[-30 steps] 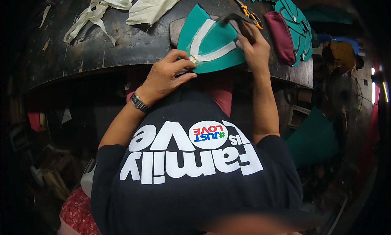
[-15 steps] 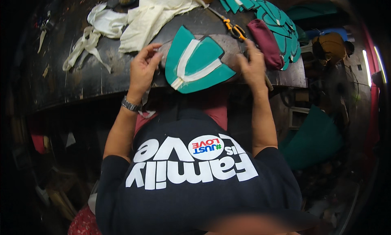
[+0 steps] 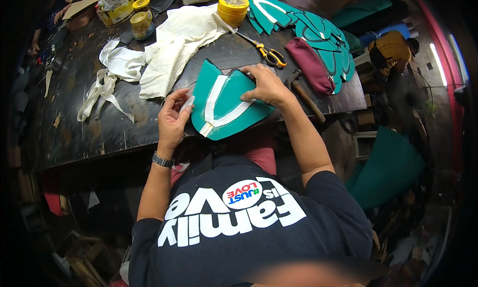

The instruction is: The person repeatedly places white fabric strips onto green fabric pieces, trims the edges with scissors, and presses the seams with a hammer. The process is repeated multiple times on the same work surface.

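Observation:
A green cut-out piece (image 3: 230,90) with a rounded lower edge and a white V-shaped tape strip lies near the table's front edge. My right hand (image 3: 271,87) grips its upper right part, thumb on the green face and fingers at the notched top edge. Beside the piece's left edge, my left hand (image 3: 172,120) is closed, with a small whitish scrap (image 3: 187,103) pinched between thumb and fingers. What the scrap is made of is unclear.
Right of the piece lie a hammer (image 3: 307,102), orange-handled scissors (image 3: 272,56), a maroon pouch (image 3: 311,65) and a pile of green pieces (image 3: 326,36). Cream cloth (image 3: 172,46), white fabric strips (image 3: 103,90), a yellow tub (image 3: 232,9) and jars (image 3: 142,26) sit farther back and left.
My right hand has come leftward from beside the green piece onto it. The whitish scrap now shows in my left hand. The view has shifted, showing more of the table's far side.

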The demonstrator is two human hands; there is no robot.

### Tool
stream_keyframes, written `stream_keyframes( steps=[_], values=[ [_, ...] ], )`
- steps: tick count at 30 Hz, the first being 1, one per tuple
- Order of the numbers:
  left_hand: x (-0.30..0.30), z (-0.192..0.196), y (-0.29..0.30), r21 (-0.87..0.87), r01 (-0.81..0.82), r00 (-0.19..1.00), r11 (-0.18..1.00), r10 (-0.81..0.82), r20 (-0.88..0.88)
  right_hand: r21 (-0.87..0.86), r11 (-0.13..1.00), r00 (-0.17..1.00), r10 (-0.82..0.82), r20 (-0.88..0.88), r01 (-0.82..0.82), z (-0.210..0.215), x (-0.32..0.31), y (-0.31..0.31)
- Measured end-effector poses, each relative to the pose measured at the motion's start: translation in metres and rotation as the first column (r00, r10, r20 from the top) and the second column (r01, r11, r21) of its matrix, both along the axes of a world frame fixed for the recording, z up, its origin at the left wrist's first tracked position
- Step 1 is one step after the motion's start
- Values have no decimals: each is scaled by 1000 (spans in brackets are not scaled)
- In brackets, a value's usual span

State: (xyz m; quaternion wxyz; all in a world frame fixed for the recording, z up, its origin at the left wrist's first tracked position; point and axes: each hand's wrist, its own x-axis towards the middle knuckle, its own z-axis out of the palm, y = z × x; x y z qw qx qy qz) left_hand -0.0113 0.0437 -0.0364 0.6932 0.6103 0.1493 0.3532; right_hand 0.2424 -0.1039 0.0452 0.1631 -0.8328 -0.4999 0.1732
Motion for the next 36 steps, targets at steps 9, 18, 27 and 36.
stream_keyframes(
  steps=[9, 18, 27, 36],
  values=[
    [1, -1, 1, -68, 32, 999, 997, -30, 36, 67, 995, 982, -58, -178, 71, -8, 8, 8],
    [-3, -7, -5, -40, -42, 999, 998, 43, 27, 396, 870, 613, 146, -776, 293, -1, 28, -8],
    [-4, -2, -12, 2, -66, 993, 998, 66, -96, 723, 164, 689, 222, -690, 671, 45, 194, 30],
    [-6, 7, -15, 25, -92, 983, 995, 94, -156, 360, 583, 681, -672, -291, 729, -5, 303, 50]
  ],
)
